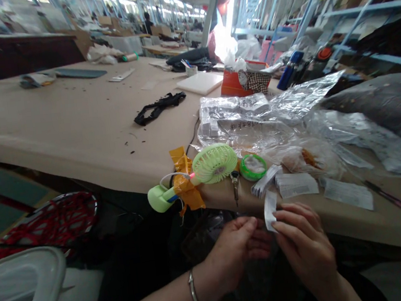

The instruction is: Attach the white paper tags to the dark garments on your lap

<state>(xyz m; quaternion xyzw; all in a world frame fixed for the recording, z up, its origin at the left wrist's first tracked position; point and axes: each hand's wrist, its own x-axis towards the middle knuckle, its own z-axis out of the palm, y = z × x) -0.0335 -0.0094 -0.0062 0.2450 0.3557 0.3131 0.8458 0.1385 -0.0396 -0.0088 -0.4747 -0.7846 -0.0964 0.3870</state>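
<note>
My right hand (305, 242) pinches a small white label (270, 210) between thumb and fingertips, just in front of the table's edge. My left hand (238, 245), with a bangle (195, 296) at the wrist, is beside it, palm turned inward and fingers loosely stretched; I see nothing held in it. The label's lower end is close to its fingertips. On the table edge just beyond lie a stack of folded white labels (266, 180) and flat printed labels (296, 184). Another printed label (348, 194) lies to the right.
A green fan (214, 163) is fixed at the edge with orange tape (188, 185). Nearby are a pointed tool (235, 187), a green round tub (253, 166), clear plastic bags (245, 131) and pink-handled tweezers (396, 199). A black strap (157, 108) lies farther back.
</note>
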